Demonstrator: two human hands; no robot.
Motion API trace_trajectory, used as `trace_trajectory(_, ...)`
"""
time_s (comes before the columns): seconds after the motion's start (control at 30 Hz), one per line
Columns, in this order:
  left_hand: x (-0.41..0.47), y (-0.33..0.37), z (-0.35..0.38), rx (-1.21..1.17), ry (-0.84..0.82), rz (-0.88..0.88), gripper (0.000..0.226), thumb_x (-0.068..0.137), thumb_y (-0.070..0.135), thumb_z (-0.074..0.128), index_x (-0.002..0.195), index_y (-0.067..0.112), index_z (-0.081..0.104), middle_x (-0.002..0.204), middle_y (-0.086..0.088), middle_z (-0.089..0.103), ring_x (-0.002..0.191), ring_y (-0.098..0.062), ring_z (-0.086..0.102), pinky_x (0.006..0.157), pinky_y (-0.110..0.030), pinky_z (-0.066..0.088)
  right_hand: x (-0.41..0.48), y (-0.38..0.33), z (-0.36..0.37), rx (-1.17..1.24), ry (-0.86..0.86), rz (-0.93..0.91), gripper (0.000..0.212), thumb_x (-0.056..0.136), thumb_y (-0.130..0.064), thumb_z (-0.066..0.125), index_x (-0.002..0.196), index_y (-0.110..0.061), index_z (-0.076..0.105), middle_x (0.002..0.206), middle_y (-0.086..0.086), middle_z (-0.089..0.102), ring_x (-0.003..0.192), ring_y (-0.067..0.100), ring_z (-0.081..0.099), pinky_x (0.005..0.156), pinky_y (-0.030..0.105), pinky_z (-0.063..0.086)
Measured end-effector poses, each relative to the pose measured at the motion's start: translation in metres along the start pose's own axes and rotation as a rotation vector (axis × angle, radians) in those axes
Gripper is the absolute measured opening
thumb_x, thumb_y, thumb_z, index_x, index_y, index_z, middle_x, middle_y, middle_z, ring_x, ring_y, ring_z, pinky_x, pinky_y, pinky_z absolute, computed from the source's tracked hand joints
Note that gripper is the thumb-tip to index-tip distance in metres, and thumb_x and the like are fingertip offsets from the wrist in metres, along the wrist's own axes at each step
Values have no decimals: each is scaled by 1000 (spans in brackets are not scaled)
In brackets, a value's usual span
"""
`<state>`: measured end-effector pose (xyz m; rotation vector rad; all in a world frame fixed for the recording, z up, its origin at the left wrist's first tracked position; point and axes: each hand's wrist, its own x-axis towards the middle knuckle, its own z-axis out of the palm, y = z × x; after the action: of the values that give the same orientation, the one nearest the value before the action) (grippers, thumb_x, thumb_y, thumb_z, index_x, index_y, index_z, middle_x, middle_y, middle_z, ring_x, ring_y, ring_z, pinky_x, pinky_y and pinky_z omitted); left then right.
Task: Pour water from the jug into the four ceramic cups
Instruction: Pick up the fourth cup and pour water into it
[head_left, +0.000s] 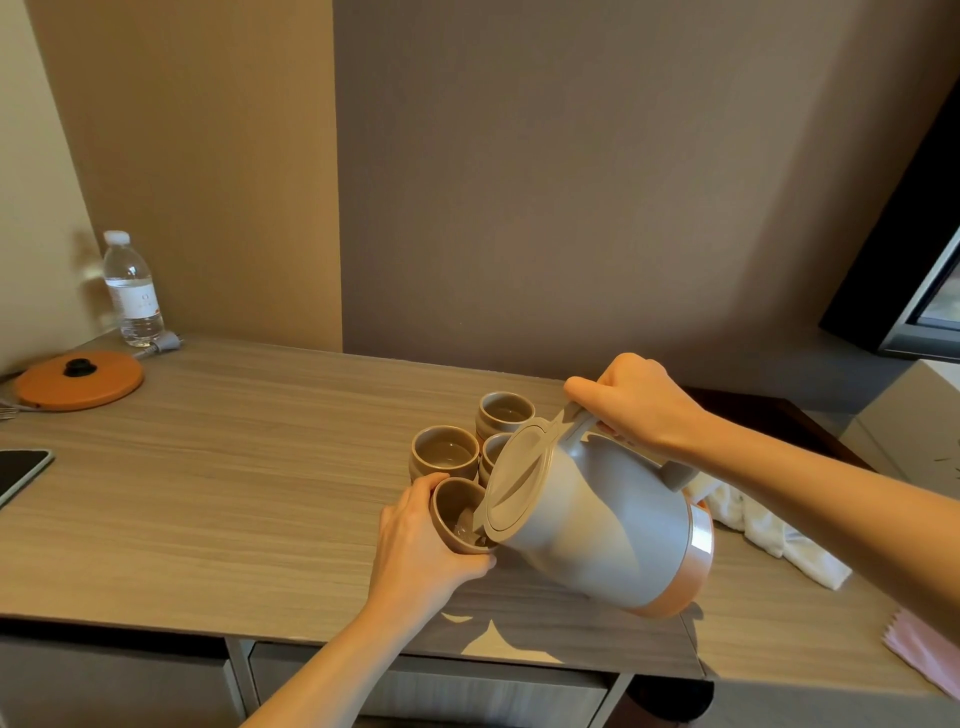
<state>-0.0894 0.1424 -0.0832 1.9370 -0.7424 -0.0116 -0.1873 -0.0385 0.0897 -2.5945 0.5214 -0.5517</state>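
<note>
Grey plastic jug with a beige lid and an orange base band (597, 519) hangs tilted above the wood-grain counter (234, 467), its spout dipped toward the left grip (421, 540). The right grip (631, 402) is closed round the jug's handle at the top, thumb lying along it. The left grip curls round the nearest brown ceramic cup (457, 512), fingers on its far side and thumb on its near side, holding it just under the spout. Water shows inside this cup. Whether its base rests on the counter I cannot tell.

Three more brown ceramic cups (445, 452) stand clustered just beyond the left grip, one of them partly hidden behind the jug's lid.

Well off to the left of the left grip lie a round orange kettle base with a black centre (78, 379), a clear plastic water bottle (132, 291) behind it, and a dark phone (21, 473) at the counter's edge. Under the right grip's forearm lies a crumpled white cloth (769, 535).
</note>
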Motion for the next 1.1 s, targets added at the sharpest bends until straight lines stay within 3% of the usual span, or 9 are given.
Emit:
trace_trajectory(0.53,1,-7,7,-62,-17,-28,86,43,40,93,115,42,46,112,19,58,113,-12,51,91,-38,52,0,-1,-2,-14,5,10,48,84,-33,53,42,-12,41,43,3,35,50,22,33,53,36,35)
trace_trajectory(1.1,2,-9,9,-116,-40,-74,85,36,53,87,109,51,42,109,23,59,112,-13,53,90,-38,53,0,-7,-5,-45,1,-10,50,85,-34,52,42,-13,38,41,0,32,49,20,30,52,35,33)
